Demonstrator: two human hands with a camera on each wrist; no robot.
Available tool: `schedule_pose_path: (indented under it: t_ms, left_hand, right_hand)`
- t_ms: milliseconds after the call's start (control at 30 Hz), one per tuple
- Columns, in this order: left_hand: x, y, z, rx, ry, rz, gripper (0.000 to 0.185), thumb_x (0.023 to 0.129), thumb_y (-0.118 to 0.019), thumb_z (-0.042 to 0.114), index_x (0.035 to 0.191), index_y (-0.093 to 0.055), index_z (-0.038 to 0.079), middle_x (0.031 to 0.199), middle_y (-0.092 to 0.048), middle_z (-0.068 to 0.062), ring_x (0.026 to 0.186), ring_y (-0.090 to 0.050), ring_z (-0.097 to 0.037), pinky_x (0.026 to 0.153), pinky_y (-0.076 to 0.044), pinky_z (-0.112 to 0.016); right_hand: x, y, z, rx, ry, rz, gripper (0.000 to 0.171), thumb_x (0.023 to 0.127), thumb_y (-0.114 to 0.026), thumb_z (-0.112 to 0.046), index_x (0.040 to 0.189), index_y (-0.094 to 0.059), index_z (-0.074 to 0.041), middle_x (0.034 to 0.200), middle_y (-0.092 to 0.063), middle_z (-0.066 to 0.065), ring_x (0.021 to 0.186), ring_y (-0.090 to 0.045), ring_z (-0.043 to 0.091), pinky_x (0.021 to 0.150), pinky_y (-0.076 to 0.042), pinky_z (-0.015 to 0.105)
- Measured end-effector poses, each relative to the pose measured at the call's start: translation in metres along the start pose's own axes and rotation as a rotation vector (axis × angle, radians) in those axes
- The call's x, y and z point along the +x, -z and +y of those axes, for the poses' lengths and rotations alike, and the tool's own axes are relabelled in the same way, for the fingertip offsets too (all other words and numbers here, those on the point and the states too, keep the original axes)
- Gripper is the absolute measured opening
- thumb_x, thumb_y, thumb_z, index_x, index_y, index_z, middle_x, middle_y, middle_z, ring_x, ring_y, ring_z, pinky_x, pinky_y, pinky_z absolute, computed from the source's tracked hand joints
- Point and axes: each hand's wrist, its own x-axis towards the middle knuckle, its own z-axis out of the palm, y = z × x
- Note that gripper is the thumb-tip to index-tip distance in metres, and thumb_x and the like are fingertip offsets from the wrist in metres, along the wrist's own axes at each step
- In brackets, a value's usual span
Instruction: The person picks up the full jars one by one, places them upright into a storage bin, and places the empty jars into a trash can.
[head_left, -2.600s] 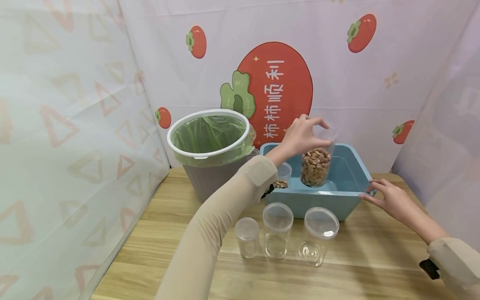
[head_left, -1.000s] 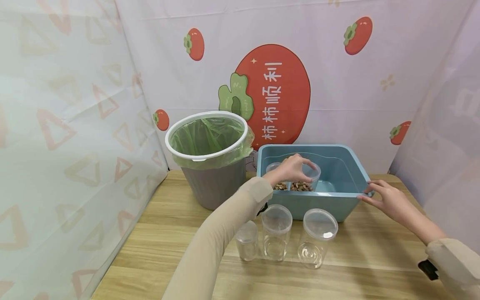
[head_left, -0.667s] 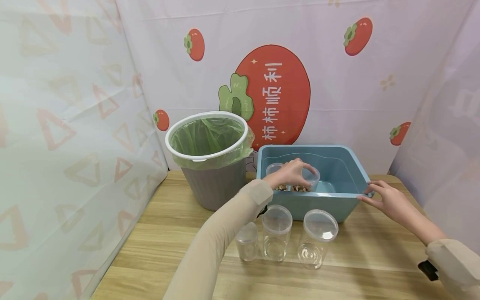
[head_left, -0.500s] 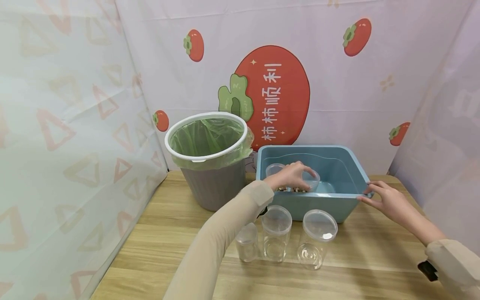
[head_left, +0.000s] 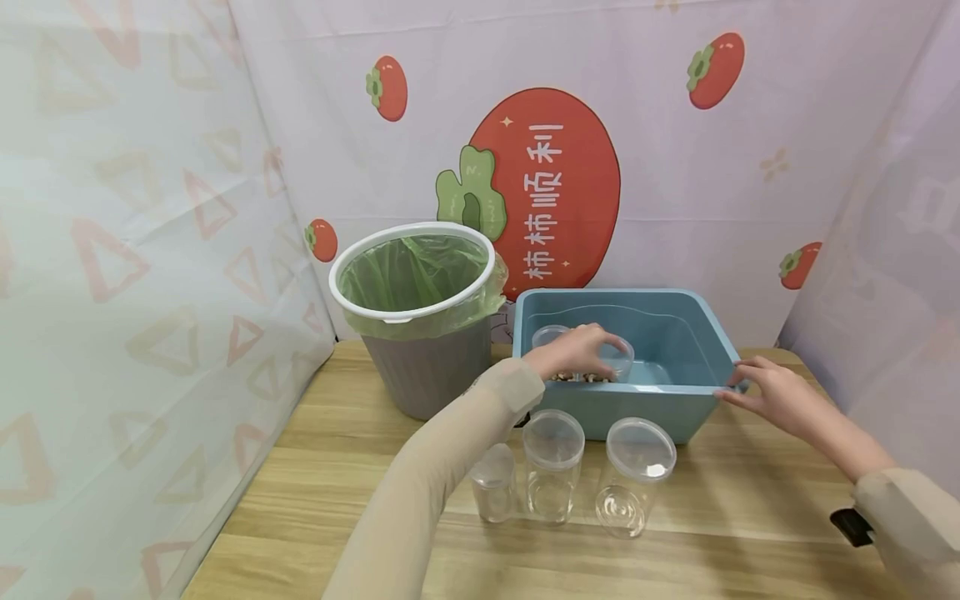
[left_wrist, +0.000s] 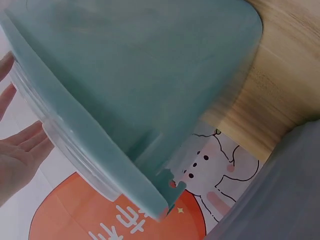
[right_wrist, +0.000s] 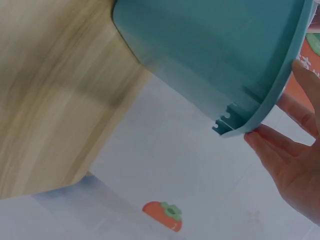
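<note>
My left hand [head_left: 581, 350] reaches into the blue plastic bin [head_left: 630, 412] and grips the rim of a clear jar [head_left: 619, 357] with shelled nuts [head_left: 596, 377] inside. Beside it in the bin, to the left, stands a second clear jar [head_left: 550, 335], also with nuts, partly hidden by that hand. In the left wrist view, both jars' rims show above the bin's edge, and the left hand [left_wrist: 22, 155] is at the frame's left side. My right hand [head_left: 780, 396] pinches the bin's right front rim corner, seen also in the right wrist view.
Three clear jars with lids stand in front of the bin: a small jar [head_left: 495, 483], a taller jar [head_left: 553, 467] and a wider jar [head_left: 636, 467]. A grey trash can [head_left: 427, 375] with a green liner stands left of the bin on the wooden table [head_left: 315, 483].
My left hand has lowered the nut jar from above the bin into it, beside the other jar; lately that jar shifted slightly left. The right hand has stayed at the bin's corner.
</note>
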Motion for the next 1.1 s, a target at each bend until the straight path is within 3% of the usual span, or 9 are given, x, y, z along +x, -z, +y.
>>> schedule_pose_path:
  t_ms: [100,200,567,767,1100]
  left_hand:
    - [-0.003,0.001,0.001,0.035,0.024,0.001,0.040,0.080,-0.065,0.027,0.119,-0.057,0.020,0.113,-0.053,0.001,0.097,-0.045,-0.009,0.079,-0.040,-0.019]
    - [-0.009,0.004,0.002,0.067,0.047,0.007,0.038,0.082,-0.062,0.029,0.119,-0.057,0.021,0.115,-0.051,0.000,0.103,-0.045,-0.009,0.081,-0.041,-0.020]
    - [-0.043,0.026,0.014,0.032,0.001,0.126,0.028,0.086,-0.057,0.022,0.113,-0.061,0.014,0.114,-0.054,-0.003,0.101,-0.051,-0.014,0.078,-0.043,-0.019]
    - [-0.068,0.040,0.014,0.035,-0.027,0.229,0.027,0.086,-0.057,0.023,0.111,-0.062,0.013,0.112,-0.055,-0.003,0.100,-0.052,-0.013,0.080,-0.043,-0.020]
    - [-0.118,0.052,0.003,0.138,-0.116,0.435,0.021,0.084,-0.061,0.022,0.104,-0.064,0.015,0.104,-0.059,0.001,0.098,-0.054,-0.011,0.083,-0.044,-0.023]
  right_hand:
    - [0.003,0.005,-0.001,-0.015,0.004,-0.050,0.020,0.076,-0.068,-0.022,0.078,-0.061,-0.003,0.084,-0.053,0.015,0.063,-0.054,0.023,0.055,-0.045,0.037]
    - [0.006,0.008,-0.002,-0.028,0.025,-0.073,0.020,0.075,-0.069,-0.020,0.080,-0.061,-0.002,0.081,-0.054,0.012,0.061,-0.054,0.019,0.053,-0.045,0.034]
    - [0.009,0.017,-0.014,-0.042,0.081,-0.058,0.026,0.076,-0.068,-0.018,0.094,-0.061,0.000,0.088,-0.057,0.016,0.071,-0.059,0.028,0.061,-0.047,0.041]
    - [0.007,0.019,-0.031,0.004,0.058,-0.051,0.034,0.082,-0.063,-0.026,0.105,-0.058,-0.001,0.105,-0.054,0.024,0.091,-0.054,0.042,0.072,-0.044,0.052]
    - [-0.001,0.017,-0.057,0.081,0.205,0.074,0.031,0.077,-0.068,-0.018,0.104,-0.059,-0.007,0.101,-0.058,0.013,0.087,-0.059,0.033,0.066,-0.048,0.044]
